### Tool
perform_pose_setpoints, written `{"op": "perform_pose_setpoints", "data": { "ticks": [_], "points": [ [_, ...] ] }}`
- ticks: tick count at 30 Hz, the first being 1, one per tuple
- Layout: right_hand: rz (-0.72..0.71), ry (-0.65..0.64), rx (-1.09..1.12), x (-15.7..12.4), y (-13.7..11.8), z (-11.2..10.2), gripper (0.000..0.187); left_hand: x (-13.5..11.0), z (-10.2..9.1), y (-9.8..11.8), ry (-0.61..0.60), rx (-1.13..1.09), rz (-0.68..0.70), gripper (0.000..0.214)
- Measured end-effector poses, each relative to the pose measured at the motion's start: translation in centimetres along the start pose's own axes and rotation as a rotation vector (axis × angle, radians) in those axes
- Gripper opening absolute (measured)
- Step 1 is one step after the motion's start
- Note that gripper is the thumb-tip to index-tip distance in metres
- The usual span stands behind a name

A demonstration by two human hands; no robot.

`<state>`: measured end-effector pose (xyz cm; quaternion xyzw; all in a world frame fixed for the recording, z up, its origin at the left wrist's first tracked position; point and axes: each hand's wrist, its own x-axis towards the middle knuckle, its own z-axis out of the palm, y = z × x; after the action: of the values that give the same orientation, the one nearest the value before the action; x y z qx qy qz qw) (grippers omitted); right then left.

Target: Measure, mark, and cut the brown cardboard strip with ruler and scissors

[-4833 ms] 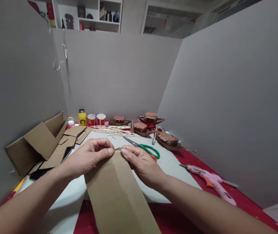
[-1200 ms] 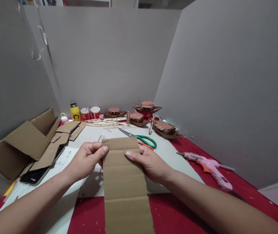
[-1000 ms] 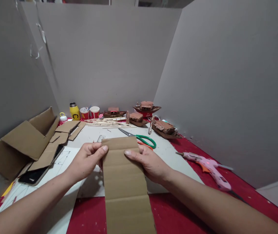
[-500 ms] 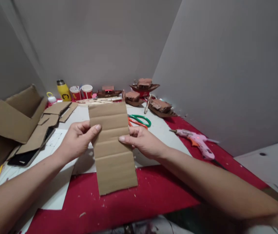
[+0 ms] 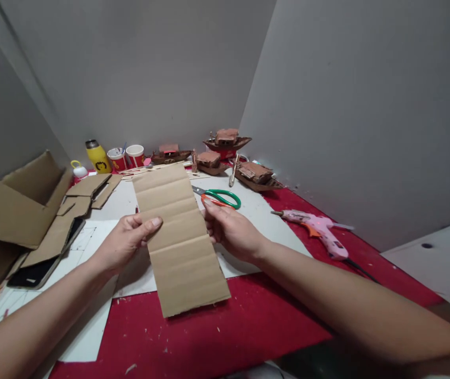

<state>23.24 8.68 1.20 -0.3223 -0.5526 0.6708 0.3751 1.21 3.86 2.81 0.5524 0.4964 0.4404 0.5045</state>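
Above the table hangs a rectangular piece of brown cardboard with several crosswise creases, its lower end nearest me. My left hand pinches its left edge, the thumb lying on the front face and the fingers behind. At the right edge, my right hand has its fingers curled against the cardboard, partly hidden behind it. The right thumb points upward along that edge, off the front face. Just beyond this hand lie scissors with green and orange handles, on white paper.
A pink glue gun lies on the red tablecloth at right. Several brown model boats stand at the back, near paper cups and a yellow bottle. At left are an open cardboard box, cardboard scraps and a phone.
The cardboard has tilted, its lower end swinging right. My right thumb has come off its front face to the edge. The view has shifted slightly.
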Motion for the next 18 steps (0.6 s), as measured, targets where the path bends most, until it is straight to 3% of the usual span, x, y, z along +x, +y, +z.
{"op": "perform_pose_setpoints", "data": {
  "ticks": [3,7,11,15,18],
  "points": [
    [-0.046,-0.034,-0.073,-0.4,-0.2,0.4,0.051,-0.2,-0.1,0.4,-0.023,-0.080,-0.056,0.036],
    [-0.112,-0.045,-0.171,-1.1,-0.1,0.9,0.047,-0.8,0.4,0.3,0.045,-0.127,-0.019,0.033],
    [-0.152,-0.034,-0.339,-0.8,-0.2,0.8,0.051,-1.6,1.8,-0.3,-0.081,-0.359,-0.121,0.048],
    [-0.155,0.060,-0.649,1.3,-1.3,-1.7,0.051,-1.6,2.2,-0.7,-0.032,-0.439,-0.153,0.055],
    [-0.107,0.176,-0.975,3.4,-2.0,-4.6,0.031,-0.8,1.3,-1.0,0.047,-0.437,-0.139,0.048]
  ]
}}
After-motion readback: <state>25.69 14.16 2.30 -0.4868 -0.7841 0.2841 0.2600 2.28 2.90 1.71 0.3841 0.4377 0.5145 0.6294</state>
